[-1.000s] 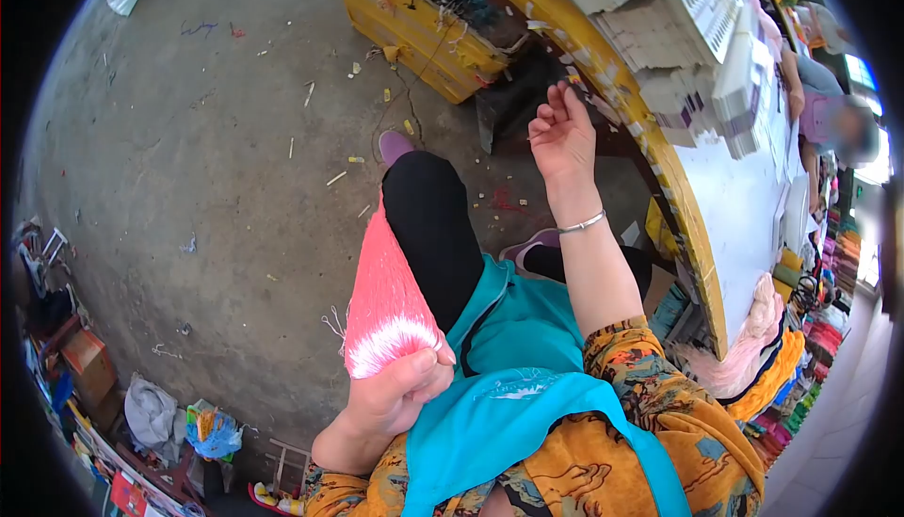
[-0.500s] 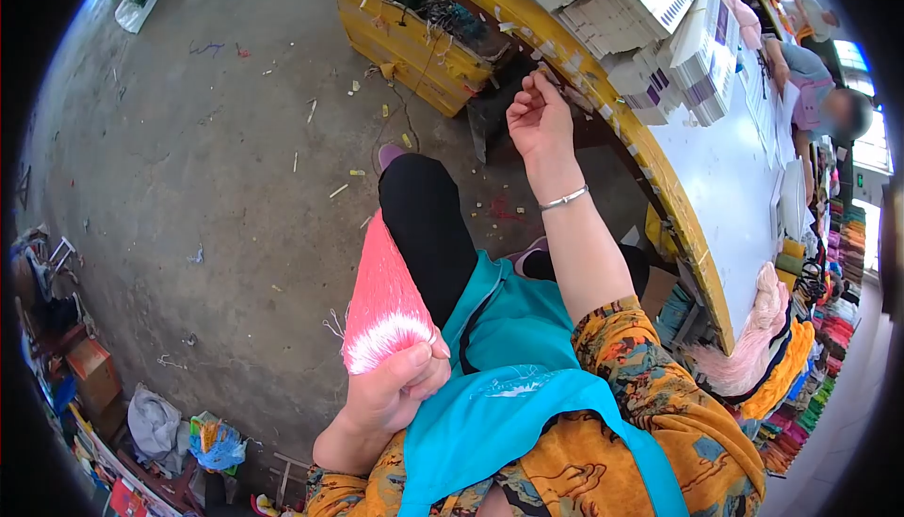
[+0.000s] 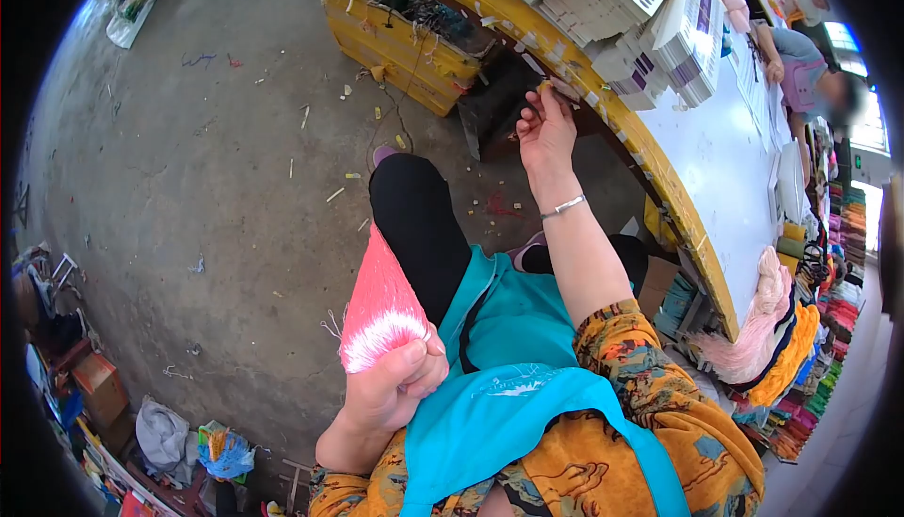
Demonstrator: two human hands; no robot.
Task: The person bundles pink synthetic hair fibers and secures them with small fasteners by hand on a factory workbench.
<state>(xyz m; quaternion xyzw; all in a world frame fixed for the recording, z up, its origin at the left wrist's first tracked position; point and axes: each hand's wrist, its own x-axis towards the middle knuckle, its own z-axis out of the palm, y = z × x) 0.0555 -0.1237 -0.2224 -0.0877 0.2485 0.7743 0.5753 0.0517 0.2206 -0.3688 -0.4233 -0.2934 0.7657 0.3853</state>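
Note:
In the head view, my left hand (image 3: 405, 376) is wrapped round the broad end of a bundle of glossy pink thread (image 3: 381, 296). The bundle's narrow end points up and away, beside my left knee. Its gathered base shines white against the thumb. My right hand (image 3: 548, 131), with a silver bangle (image 3: 565, 206) on the wrist, is raised at the yellow edge of the table (image 3: 650, 154). Its palm is turned up, its fingers are curled, and the fingertips meet at a small yellowish bit too small to make out.
Stacks of printed paper (image 3: 650, 8) stand on the white tabletop. Beneath its edge is a yellow crate (image 3: 400, 51). Pink and orange yarn (image 3: 786, 352) lies at the near right. Another person (image 3: 805, 74) is across the table. Boxes and bags are at the lower left; scraps dot the floor.
My right hand has moved slightly down and to the right, its fingertips now at the small yellowish bit. The view has shifted a little. My left hand keeps its hold on the pink bundle.

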